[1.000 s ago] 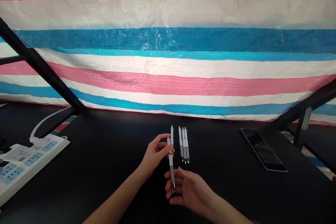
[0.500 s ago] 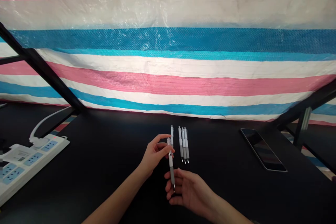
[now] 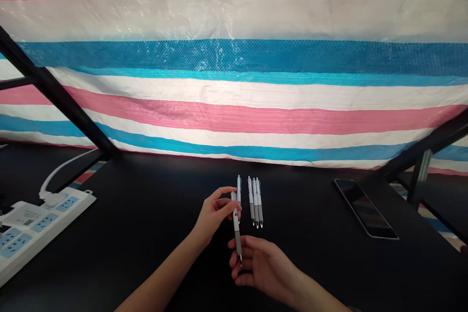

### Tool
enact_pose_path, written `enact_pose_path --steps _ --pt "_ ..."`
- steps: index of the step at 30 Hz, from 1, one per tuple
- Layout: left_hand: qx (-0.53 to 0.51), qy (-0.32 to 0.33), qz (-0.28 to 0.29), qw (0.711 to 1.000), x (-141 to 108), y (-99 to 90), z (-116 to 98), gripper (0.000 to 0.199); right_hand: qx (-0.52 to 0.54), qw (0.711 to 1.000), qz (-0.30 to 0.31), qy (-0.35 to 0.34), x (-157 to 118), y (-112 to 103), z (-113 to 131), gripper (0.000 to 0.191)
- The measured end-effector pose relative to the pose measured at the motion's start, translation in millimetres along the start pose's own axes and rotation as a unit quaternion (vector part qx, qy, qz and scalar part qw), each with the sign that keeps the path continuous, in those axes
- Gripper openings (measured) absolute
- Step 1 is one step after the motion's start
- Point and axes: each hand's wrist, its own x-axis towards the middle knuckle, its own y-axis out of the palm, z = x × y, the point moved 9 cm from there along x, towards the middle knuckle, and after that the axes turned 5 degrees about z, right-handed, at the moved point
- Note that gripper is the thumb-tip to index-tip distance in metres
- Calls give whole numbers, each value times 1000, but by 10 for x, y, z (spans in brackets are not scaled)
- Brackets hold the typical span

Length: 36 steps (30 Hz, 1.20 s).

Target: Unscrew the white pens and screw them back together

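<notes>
My left hand (image 3: 215, 212) pinches the top end of a white pen with a grey grip (image 3: 236, 234), held tilted with its tip towards me. My right hand (image 3: 265, 268) is beside the pen's lower end, palm facing left, fingers loosely curled and thumb apart. Its fingertips lie just behind the pen tip; I cannot tell whether they touch it. A similar white pen (image 3: 239, 184) lies just beyond my left hand, partly hidden by the fingers. To its right, three matching pens (image 3: 255, 202) lie side by side, tips towards me.
A black table (image 3: 146, 195) lies under everything. At the left is a white power strip (image 3: 46, 229) with a plugged-in cable (image 3: 60, 170). A dark phone (image 3: 365, 208) lies at the right. Behind hangs a striped sheet (image 3: 234, 117), with black frame bars (image 3: 76, 107) at both sides.
Almost nothing has moved. The whole view has shifted very slightly, and both hands keep the same pose around the pen.
</notes>
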Motion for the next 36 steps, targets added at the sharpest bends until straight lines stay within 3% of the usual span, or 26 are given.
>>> enact_pose_path --steps 9,18,22,25,26,27,28,31,32,33,35,36 --pt "50 -7 -45 998 227 -168 -73 49 -22 1000 2 -14 25 -1 8 31" --pt "230 54 -40 971 597 -244 -201 45 -38 999 -1 -12 14 9 29 29" --pt "288 64 -78 952 548 -289 -192 43 -62 998 1 -20 20 34 36 29" --pt "304 53 -77 948 393 -268 -156 41 -196 978 -23 -70 -25 55 178 23" --pt "302 43 -70 950 331 -253 -130 40 -281 953 -41 -103 -56 62 275 20" --pt "295 30 -56 953 272 -228 -97 41 -385 909 -66 -144 -98 79 393 17" --pt "287 20 -44 957 216 -207 -68 41 -497 840 -97 -193 -153 110 523 18" --pt "288 25 -60 955 78 -213 -77 39 -757 556 -141 -314 -278 296 697 36" --pt "288 34 -70 954 51 -219 -96 38 -804 472 -154 -327 -280 310 690 41" --pt "286 44 -80 954 32 -225 -115 38 -838 405 -159 -328 -260 304 665 41" --pt "271 57 -97 956 12 -234 -141 38 -873 312 -168 -335 -224 292 625 34" --pt "262 61 -106 957 5 -239 -151 38 -881 283 -173 -338 -213 293 615 30"
